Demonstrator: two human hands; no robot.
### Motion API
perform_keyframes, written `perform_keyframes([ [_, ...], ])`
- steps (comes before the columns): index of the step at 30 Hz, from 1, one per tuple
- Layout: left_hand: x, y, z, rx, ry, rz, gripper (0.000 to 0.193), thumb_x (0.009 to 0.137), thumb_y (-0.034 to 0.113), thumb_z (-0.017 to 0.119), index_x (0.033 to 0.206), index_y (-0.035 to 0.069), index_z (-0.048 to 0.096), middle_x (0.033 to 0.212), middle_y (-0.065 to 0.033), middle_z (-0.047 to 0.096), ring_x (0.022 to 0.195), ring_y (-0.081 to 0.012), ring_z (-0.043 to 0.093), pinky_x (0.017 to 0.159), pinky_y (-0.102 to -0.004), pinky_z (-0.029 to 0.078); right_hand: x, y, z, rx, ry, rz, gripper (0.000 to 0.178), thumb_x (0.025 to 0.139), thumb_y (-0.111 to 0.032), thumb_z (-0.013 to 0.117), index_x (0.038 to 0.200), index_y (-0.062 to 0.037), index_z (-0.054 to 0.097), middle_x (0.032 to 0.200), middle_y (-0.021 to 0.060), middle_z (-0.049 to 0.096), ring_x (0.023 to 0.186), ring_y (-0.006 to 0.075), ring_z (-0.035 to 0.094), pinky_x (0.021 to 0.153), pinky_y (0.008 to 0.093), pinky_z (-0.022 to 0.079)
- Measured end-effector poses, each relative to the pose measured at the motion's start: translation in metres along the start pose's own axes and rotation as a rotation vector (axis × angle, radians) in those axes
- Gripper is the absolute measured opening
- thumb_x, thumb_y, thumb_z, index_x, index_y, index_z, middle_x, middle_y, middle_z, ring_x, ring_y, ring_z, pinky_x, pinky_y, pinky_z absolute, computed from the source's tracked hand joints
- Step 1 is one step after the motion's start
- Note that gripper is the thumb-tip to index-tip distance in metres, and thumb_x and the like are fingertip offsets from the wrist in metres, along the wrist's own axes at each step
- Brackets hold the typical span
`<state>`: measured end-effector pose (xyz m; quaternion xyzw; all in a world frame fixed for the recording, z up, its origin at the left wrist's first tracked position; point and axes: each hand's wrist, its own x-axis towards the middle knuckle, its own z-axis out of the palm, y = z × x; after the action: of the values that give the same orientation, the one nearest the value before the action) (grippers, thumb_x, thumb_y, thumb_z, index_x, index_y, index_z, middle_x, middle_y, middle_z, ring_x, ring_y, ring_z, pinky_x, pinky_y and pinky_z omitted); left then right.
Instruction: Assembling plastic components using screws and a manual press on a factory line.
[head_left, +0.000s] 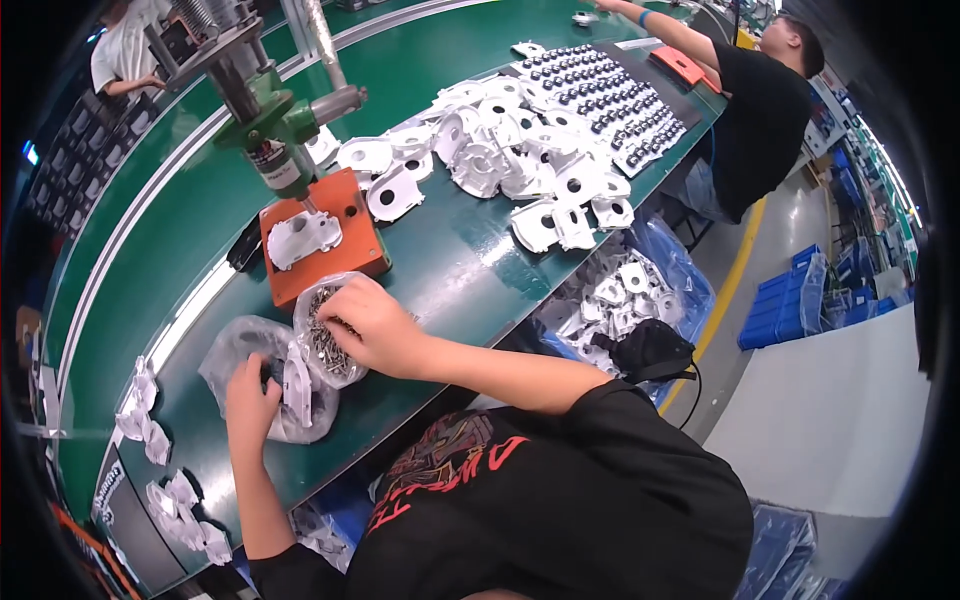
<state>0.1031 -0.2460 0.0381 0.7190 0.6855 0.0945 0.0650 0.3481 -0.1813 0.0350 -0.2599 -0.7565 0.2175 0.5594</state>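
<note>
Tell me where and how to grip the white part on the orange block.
Pinch the white part by its near edge, probably best from the near side: that edge is uncovered, while the press reaches down by its far edge.

Long dark-green smooth-topped workbench (440,265) carries it all. On it: orange rectangular block fixture (355,248); clear plastic bag of small metal pieces (348,377) just beside it; second, crumpled clear plastic bag (222,352) next to that. Beyond — heaped flat white plastic parts with round holes (480,168), then dense rows of black round pieces (607,100). Left end — loose white plastic clusters (140,408).
</note>
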Motion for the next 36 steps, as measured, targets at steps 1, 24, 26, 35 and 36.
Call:
perform_keyframes([
  [1,0.002,0.002,-0.006,-0.117,-0.02,-0.036,0.028,0.073,0.0,0.054,0.101,0.001,0.05,0.084,-0.0171,0.056,0.079,-0.0302,0.057,0.07,-0.0368,0.046,0.0,0.001,-0.001,0.016,0.003,0.001,0.014,0.074,0.0,0.062,0.086,-0.0039,0.057,0.084,0.0086,0.057,0.085,0.0295,0.053,0.078,0.0379,0.043],
  [24,0.188,0.048,-0.031,-1.26,0.226,-0.029,0.021,0.083,0.0,0.055,0.103,-0.008,0.052,0.096,-0.0138,0.062,0.087,-0.0182,0.064,0.076,-0.0256,0.054,0.003,0.0,-0.014,0.295,0.011,0.211,0.012,0.077,0.005,0.06,0.088,0.001,0.06,0.088,0.0083,0.061,0.085,0.0193,0.056,0.077,0.0289,0.044],
  [26,0.203,0.049,-0.024,-1.254,0.201,0.013,0.016,0.081,0.004,0.06,0.092,-0.008,0.055,0.093,-0.0121,0.064,0.081,-0.0158,0.063,0.072,-0.0253,0.052,0.001,0.007,-0.017,0.316,0.105,0.177,0.013,0.078,0.008,0.058,0.09,0.0024,0.058,0.091,0.0093,0.06,0.087,0.0178,0.053,0.079,0.0272,0.042],
  [35,0.25,0.052,-0.029,-0.761,-0.279,0.358,0.016,0.079,0.007,0.063,0.094,0.002,0.063,0.088,-0.0061,0.066,0.081,-0.0125,0.061,0.075,-0.0267,0.05,0.012,0.028,-0.041,0.315,0.185,0.243,0.013,0.082,0.009,0.054,0.093,0.0031,0.056,0.094,0.0096,0.056,0.087,0.0146,0.053,0.08,0.0248,0.042],
  [36,0.252,0.052,-0.029,-0.762,-0.278,0.359,0.016,0.079,0.007,0.063,0.094,0.002,0.063,0.088,-0.0061,0.066,0.081,-0.0125,0.061,0.075,-0.0267,0.05,0.01,0.031,-0.042,0.323,0.199,0.26,0.012,0.083,0.009,0.054,0.093,0.003,0.056,0.094,0.0093,0.056,0.087,0.014,0.053,0.08,0.0244,0.042],
])
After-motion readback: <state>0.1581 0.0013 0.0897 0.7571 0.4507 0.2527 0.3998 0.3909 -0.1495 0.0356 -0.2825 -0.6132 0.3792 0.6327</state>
